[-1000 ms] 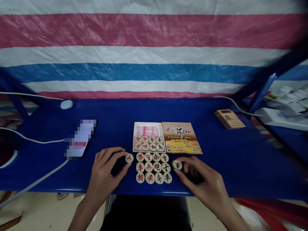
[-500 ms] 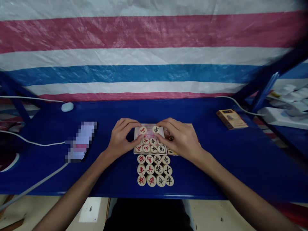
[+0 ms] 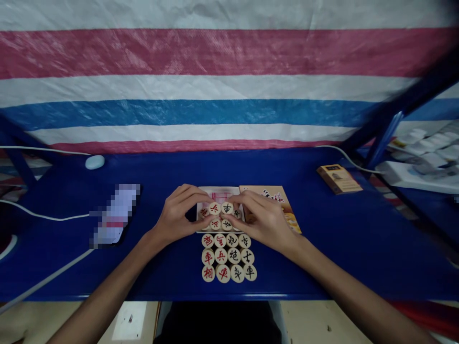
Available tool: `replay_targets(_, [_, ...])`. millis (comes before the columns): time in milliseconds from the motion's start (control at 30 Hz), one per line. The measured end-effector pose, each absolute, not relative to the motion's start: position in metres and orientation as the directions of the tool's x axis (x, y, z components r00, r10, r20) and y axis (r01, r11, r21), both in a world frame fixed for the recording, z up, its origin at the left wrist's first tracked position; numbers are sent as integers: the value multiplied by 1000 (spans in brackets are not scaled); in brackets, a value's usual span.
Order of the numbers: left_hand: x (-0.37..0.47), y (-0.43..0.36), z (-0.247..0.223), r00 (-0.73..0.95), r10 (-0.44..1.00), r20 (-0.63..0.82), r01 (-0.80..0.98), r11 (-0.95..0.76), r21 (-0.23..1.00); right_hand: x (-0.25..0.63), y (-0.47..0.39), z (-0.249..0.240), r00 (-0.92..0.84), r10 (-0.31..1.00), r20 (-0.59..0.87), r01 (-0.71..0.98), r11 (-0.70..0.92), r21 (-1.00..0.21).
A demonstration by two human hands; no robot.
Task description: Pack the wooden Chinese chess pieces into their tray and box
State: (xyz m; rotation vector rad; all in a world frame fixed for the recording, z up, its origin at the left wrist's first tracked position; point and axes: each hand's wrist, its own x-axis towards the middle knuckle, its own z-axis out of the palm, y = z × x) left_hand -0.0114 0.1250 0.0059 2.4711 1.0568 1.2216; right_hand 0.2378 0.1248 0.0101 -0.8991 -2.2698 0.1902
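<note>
Over an open white tray (image 3: 201, 193), my left hand (image 3: 184, 210) pinches a round piece with a red character (image 3: 214, 208) between thumb and fingers. Beside it, my right hand (image 3: 263, 217) grips a piece with a black character (image 3: 227, 208). The two held pieces are nearly touching. More round pieces lie in the tray beneath, partly hidden by my fingers. In front of the tray, several pieces (image 3: 221, 256) stand in three rows, red characters on the left and black on the right.
A printed box lid (image 3: 292, 212) lies right of the tray. A phone (image 3: 114, 215) and cables are at the left, with a pale blue case (image 3: 95, 162) behind. A small brown box (image 3: 339, 178) and a white power strip (image 3: 405, 174) are on the right.
Both hands have moved toward each other and slightly nearer, bringing the two held pieces close together over the pieces in the tray. The whole view has shifted slightly.
</note>
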Motion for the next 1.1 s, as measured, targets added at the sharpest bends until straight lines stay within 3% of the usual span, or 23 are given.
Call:
replay_targets(433, [-8, 118, 4, 436, 651, 621, 477, -753, 453, 245, 118, 15, -584, 633, 509, 478, 774, -415])
replay_targets(567, [-8, 121, 8, 403, 694, 597, 534, -708, 462, 248, 122, 14, -552, 685, 476, 538, 728, -425])
replay_targets(767, [-15, 131, 10, 360, 795, 488, 726, -568, 388, 253, 136, 12, -521, 727, 447, 680, 670, -297])
replay_targets(1100, [-12, 128, 4, 461, 786, 411, 734, -598, 320, 249, 129, 17, -591, 717, 369, 716, 677, -168])
